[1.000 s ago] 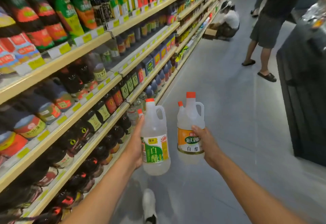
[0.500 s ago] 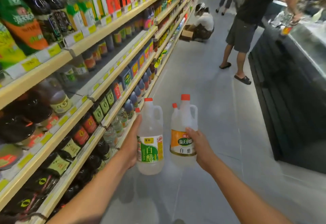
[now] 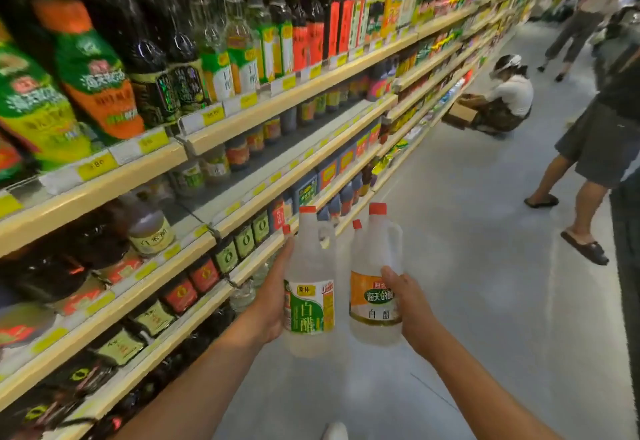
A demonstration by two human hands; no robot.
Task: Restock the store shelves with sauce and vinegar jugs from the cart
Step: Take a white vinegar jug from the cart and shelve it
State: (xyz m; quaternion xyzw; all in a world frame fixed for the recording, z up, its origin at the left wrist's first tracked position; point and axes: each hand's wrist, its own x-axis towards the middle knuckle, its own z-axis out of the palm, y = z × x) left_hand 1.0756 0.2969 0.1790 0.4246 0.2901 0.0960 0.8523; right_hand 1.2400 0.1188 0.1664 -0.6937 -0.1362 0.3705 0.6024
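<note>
My left hand grips a clear vinegar jug with a green and white label and a red cap. Behind it a second red cap shows, so that hand holds two jugs. My right hand grips a clear jug with an orange and green label, and another red-capped jug stands just behind it. All jugs are upright, held above the aisle floor, to the right of the shelves stocked with dark sauce and vinegar bottles. No cart is in view.
The shelf rows run along the left into the distance. A person crouches by a cardboard box at the shelf foot far ahead. Another person in shorts and sandals stands at the right beside a dark counter. Grey floor lies between.
I have walked further along the aisle and my view has swung up and toward the shelves. Both hands still carry the jugs in the same hold.
</note>
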